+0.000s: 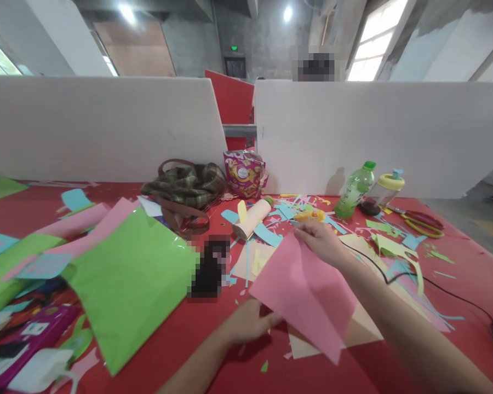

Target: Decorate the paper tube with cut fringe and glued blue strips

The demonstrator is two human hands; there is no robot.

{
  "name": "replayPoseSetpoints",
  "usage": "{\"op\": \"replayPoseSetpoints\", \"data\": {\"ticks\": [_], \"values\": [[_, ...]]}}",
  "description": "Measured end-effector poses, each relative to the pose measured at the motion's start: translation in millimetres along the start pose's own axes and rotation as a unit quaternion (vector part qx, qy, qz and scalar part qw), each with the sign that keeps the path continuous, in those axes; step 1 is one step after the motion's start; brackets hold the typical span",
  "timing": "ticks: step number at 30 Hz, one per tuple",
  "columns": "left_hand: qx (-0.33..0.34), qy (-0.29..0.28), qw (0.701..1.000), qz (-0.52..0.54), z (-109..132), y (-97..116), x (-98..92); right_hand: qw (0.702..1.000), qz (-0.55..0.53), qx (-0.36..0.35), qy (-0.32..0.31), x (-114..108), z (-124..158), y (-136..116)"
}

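Note:
A sheet of pink paper [302, 287] is raised at a slant above the red table, its lower corner hanging toward me. My right hand [318, 241] is closed on the sheet's top edge, pinching it between thumb and fingers. At the near left edge of the pink paper, my left hand [248, 323] reaches in low, with its thumb apart from the other fingers. The paper covers part of those fingers. Beneath the pink sheet lies beige paper [306, 345]. Just beyond stands a beige paper roll [252, 219] lying on its side.
A green sheet [135, 279] and a purple case [45, 334] lie left. Scissors [423, 221], a green bottle [355, 191] and a yellow-lidded jar [384, 194] are right. A plaid bag [189, 183] and snack pouch [245, 174] sit at the back. A black cable [439, 290] crosses the right.

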State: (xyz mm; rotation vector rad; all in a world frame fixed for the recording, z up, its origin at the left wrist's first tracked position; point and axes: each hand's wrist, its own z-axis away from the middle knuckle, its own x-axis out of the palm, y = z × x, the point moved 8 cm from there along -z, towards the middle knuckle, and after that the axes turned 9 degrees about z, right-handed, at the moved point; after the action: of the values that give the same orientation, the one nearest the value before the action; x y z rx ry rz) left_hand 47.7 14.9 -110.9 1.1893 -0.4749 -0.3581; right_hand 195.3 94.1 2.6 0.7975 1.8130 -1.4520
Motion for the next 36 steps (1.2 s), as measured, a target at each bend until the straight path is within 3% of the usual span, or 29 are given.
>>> {"op": "replayPoseSetpoints", "data": {"ticks": [3,5,7,10,15,26,36], "values": [[0.026,-0.113,0.989,0.094,0,5,16.5,0.996,0.039,-0.063,-0.058,4,-1,-15],[0.041,-0.117,0.985,0.123,-2,9,16.4,0.987,0.058,-0.106,-0.106,16,4,-26],[0.061,-0.08,0.991,0.087,-5,13,10.7,0.976,0.074,-0.141,-0.148,33,13,-35],[0.102,0.003,0.994,-0.048,-6,20,-1.5,0.964,0.1,-0.169,-0.181,60,24,-44],[0.142,0.102,0.948,-0.266,-5,27,-16.1,0.955,0.128,-0.182,-0.193,83,32,-53],[0.19,0.164,0.874,-0.416,2,41,-19.1,0.947,0.072,-0.208,-0.232,80,33,-47],[0.18,0.18,0.849,-0.462,-2,50,-41.6,0.963,0.066,-0.139,-0.223,54,29,3]]}}
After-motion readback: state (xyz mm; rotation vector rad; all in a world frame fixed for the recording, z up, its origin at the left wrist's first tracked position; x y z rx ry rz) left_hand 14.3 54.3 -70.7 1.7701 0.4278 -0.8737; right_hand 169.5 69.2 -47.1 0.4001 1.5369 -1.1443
